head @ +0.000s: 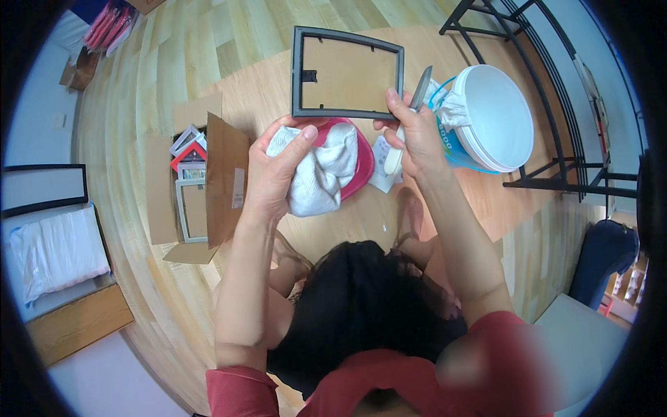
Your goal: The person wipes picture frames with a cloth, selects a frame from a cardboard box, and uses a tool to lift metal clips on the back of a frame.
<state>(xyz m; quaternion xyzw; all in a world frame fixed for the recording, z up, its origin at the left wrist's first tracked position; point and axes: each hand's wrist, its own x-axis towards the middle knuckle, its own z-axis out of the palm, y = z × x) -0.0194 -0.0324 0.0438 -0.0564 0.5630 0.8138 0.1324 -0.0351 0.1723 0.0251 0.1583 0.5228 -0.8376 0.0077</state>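
Observation:
A dark grey picture frame (350, 74), its brown backing board facing me, is held up in front of me. My left hand (279, 161) pinches a white cloth (315, 182) under the thumb, its fingers at the frame's lower left edge. My right hand (411, 127) grips the frame's lower right corner and also holds a knife (421, 88) with a white handle, blade pointing up and away. Behind the cloth, a pink basin (366, 161) stands on the floor, partly hidden.
An open cardboard box (227, 172) with several picture frames stands at left. At right is a white and blue bucket (495, 117) with a cloth over its rim, beside a black metal rack (557, 120). Papers (383, 180) lie near the basin.

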